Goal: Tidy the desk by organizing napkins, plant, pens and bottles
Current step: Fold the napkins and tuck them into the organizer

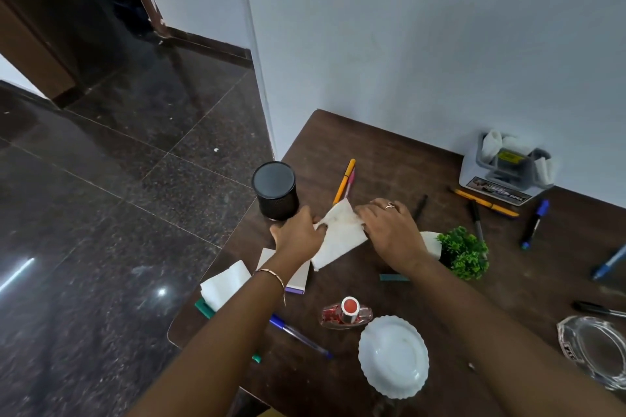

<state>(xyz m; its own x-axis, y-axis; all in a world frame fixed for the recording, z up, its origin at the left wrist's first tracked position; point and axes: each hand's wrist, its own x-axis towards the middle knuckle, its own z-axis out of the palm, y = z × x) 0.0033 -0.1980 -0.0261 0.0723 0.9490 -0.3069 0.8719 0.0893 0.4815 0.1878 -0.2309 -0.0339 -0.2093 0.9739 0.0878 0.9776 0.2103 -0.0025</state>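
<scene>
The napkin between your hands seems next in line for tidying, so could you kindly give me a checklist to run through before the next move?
1. Grip: left hand and right hand each pinch the napkin at opposite sides: ok.
2. Napkin folded flat: rumpled near its top edge: not ok.
3. Room in the napkin holder by the wall: it already holds white napkins, spare room unclear: cannot tell.
4. Second napkin gathered: it lies at the desk's left edge: not ok.
5. Plant upright: it lies on its side beside the right hand: not ok.
6. Pens collected: scattered over the desk: not ok.
</scene>
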